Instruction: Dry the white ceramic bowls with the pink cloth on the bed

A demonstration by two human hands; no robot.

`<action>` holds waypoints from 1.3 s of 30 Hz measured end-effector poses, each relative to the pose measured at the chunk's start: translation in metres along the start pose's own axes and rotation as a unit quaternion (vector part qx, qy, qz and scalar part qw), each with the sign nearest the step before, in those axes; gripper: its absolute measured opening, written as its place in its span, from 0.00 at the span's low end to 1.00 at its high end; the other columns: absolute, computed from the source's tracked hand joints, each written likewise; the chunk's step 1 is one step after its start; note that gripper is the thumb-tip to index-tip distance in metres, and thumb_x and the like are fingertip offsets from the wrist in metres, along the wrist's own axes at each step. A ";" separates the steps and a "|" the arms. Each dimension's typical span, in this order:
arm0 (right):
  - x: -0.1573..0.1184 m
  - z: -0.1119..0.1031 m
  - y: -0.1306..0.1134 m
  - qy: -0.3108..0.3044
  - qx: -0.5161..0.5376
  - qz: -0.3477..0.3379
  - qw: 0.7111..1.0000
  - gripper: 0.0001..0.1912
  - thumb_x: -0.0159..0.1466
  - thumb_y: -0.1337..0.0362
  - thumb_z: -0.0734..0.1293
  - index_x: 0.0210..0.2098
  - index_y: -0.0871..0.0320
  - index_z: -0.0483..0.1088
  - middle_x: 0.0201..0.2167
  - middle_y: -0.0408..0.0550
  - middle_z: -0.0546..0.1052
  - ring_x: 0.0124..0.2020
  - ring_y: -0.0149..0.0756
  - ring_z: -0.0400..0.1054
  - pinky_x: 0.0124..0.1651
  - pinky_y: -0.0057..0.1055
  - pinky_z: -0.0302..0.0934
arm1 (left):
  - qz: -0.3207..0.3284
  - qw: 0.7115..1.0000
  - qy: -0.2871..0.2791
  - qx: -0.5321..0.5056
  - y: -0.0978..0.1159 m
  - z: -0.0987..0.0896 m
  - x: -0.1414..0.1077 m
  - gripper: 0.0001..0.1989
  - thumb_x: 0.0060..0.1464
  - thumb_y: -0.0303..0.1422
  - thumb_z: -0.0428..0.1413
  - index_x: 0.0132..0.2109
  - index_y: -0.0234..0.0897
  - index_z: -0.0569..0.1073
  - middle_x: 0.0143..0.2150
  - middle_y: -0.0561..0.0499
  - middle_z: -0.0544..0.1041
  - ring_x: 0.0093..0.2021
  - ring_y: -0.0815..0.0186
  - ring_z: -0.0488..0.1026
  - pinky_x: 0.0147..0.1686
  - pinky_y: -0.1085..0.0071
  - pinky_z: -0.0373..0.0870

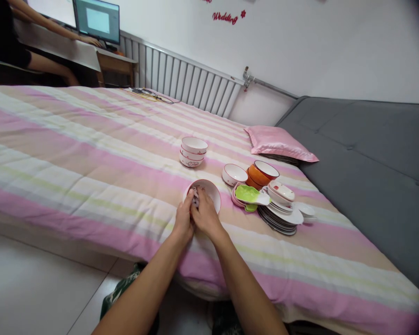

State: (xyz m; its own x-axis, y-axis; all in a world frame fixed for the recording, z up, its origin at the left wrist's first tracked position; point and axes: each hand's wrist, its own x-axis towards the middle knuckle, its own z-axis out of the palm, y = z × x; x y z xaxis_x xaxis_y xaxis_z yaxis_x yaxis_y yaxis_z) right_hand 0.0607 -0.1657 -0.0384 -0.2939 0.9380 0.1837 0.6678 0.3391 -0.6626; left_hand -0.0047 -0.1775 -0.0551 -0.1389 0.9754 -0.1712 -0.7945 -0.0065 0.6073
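Observation:
A white bowl (214,193) with a red rim is close in front of me, tilted so that its inside shows. My left hand (184,215) grips its near left side, the thumb reaching over the rim. Inside the bowl, my right hand (206,213) presses a crumpled greyish cloth (195,197); part of the cloth is hidden by the fingers. Farther back stands a stack of white bowls (192,153) with red patterns. A single white bowl (234,174) sits to the right, beside stacked orange bowls (256,177).
Green leaf-shaped dishes (247,194) and stacked plates (279,218) lie on the striped bedspread (108,163) at right. A pink pillow (279,143) rests near the grey headboard (363,139). Cables (153,96) lie at the far edge. Another person's arm (52,23) reaches along a desk.

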 end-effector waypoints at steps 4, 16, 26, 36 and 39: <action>0.004 0.001 0.007 0.002 0.024 -0.092 0.995 0.26 0.63 0.68 0.57 0.61 0.63 0.58 0.63 0.58 0.60 0.66 0.44 0.48 0.66 0.48 0.42 | 0.013 1.000 0.021 0.005 0.001 0.000 -0.001 0.22 0.47 0.44 0.61 0.45 0.34 0.75 0.37 0.48 0.80 0.39 0.63 0.77 0.40 0.70 0.72; -0.018 -0.027 -0.001 -0.091 -0.053 -0.153 0.983 0.14 0.67 0.69 0.53 0.38 0.60 0.70 0.39 0.50 0.76 0.52 0.39 0.64 0.61 0.40 0.52 | -0.011 0.999 0.034 0.013 0.003 -0.003 0.000 0.20 0.43 0.47 0.62 0.34 0.34 0.74 0.24 0.55 0.74 0.25 0.70 0.72 0.28 0.74 0.67; -0.039 -0.044 -0.003 -0.089 -0.160 -0.074 0.980 0.20 0.69 0.64 0.51 0.51 0.57 0.70 0.56 0.48 0.70 0.62 0.53 0.51 0.58 0.53 0.51 | -0.040 0.996 0.002 0.084 0.003 0.001 -0.004 0.26 0.46 0.48 0.60 0.44 0.31 0.75 0.34 0.47 0.79 0.36 0.62 0.76 0.36 0.71 0.70; -0.033 -0.029 0.032 0.014 -0.181 -0.091 0.979 0.23 0.60 0.76 0.59 0.50 0.54 0.72 0.56 0.53 0.68 0.58 0.53 0.54 0.54 0.50 0.57 | -0.011 0.984 -0.025 0.177 -0.001 0.005 -0.008 0.26 0.44 0.44 0.62 0.47 0.32 0.72 0.37 0.46 0.78 0.34 0.63 0.75 0.34 0.70 0.69; -0.033 -0.030 0.042 0.037 -0.163 -0.108 0.980 0.21 0.62 0.75 0.58 0.50 0.55 0.72 0.55 0.53 0.69 0.58 0.49 0.55 0.56 0.48 0.57 | -0.012 0.979 -0.023 0.204 -0.001 0.004 -0.007 0.26 0.42 0.40 0.64 0.47 0.32 0.71 0.37 0.47 0.77 0.35 0.63 0.74 0.35 0.69 0.68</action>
State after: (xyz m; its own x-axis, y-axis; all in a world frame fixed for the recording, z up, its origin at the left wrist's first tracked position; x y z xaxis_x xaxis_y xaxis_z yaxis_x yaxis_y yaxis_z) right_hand 0.1187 -0.1803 -0.0510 -0.4106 0.8400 0.3548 0.7819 0.5245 -0.3369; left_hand 0.0000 -0.1838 -0.0513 -0.0893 0.9833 -0.1589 -0.4944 0.0947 0.8641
